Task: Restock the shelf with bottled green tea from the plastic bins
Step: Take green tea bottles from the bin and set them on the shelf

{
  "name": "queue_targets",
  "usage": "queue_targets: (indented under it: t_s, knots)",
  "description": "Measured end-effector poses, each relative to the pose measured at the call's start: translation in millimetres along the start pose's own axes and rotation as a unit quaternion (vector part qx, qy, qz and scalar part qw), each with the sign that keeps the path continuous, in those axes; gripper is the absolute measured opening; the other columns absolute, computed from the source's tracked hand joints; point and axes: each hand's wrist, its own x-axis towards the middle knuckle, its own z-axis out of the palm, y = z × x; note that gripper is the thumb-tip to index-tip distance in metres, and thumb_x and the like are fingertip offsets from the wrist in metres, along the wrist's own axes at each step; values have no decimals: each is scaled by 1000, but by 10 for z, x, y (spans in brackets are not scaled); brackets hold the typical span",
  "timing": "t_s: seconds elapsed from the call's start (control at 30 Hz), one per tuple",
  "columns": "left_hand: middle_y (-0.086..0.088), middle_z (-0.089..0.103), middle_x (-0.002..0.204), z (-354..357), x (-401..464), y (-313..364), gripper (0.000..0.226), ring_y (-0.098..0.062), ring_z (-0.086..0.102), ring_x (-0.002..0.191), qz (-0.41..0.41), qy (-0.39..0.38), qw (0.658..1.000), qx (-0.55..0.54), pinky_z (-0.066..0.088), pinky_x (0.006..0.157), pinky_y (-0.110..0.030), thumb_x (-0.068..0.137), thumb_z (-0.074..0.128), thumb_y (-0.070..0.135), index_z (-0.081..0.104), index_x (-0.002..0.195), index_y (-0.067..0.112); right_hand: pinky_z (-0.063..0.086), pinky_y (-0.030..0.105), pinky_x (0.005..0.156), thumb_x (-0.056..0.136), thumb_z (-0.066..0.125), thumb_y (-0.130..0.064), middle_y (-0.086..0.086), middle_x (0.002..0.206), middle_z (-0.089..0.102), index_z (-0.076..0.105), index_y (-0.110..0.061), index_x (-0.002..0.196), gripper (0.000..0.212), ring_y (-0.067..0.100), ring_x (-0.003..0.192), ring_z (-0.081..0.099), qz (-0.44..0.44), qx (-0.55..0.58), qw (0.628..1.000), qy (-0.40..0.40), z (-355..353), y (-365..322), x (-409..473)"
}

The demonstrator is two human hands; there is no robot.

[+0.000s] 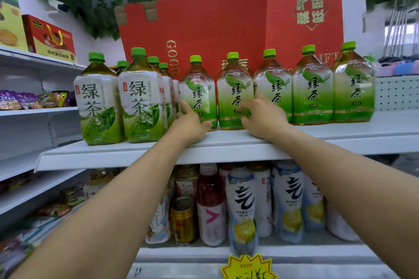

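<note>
Several large green tea bottles with green caps stand in a row on the white top shelf. My left hand grips the base of one bottle near the row's middle. My right hand grips the lower part of the bottle beside it. More of the same bottles stand to the right. Green tea bottles of another brand with white labels stand in rows to the left. No plastic bin is in view.
A big red gift carton stands behind the bottles. The shelf below holds mixed drinks and a gold can. Snack bags and boxed goods fill the left shelves. A yellow price tag hangs at the bottom.
</note>
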Motion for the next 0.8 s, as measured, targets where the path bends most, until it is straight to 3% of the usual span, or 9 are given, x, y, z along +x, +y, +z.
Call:
queue_targets:
  t_s: [0.1,0.27,0.37,0.53,0.67,0.8]
  knots:
    - [-15,24,163,5,-330,-28,79,-32,31,147,71,20,996,60,32,116,-44,101,45,53,13,160,12,43,47,102,95,55,-32,11,138,44,50,-27,139,45,31,121,48,5,26,998,-53,-56,-58,-230]
    - [-6,55,140,430,-1091,-264,53,-29,45,133,222,229,947,34,29,117,-50,99,45,46,49,143,17,39,45,95,92,56,-36,12,131,53,57,-21,134,45,34,116,51,-128,5,986,111,-25,-73,-1074]
    - [-6,59,132,770,-1553,-404,50,-29,52,126,257,268,928,2,38,111,-53,93,51,40,55,135,14,41,47,96,86,55,-34,13,128,58,64,-17,124,43,31,111,51,-180,16,970,165,85,17,-1616]
    - [-5,54,134,1385,-2248,-685,59,-25,49,125,215,190,958,-32,45,103,-42,89,53,41,49,141,14,42,48,95,87,54,-29,13,125,61,66,-16,120,37,30,109,51,-188,41,974,121,430,247,-2512]
    - [-10,54,131,2017,-2859,-1097,64,-31,52,123,131,52,988,-56,46,99,-44,85,53,42,47,141,14,47,46,84,85,53,-32,15,128,57,61,-16,125,44,37,107,56,-117,66,990,-46,924,411,-3386]
    - [-4,45,139,2579,-3511,-1527,64,-22,45,129,30,-110,991,-73,39,99,-33,91,67,31,39,148,18,52,42,75,89,58,-30,10,132,52,55,-19,132,45,35,107,59,-4,111,971,-210,1358,542,-4326]
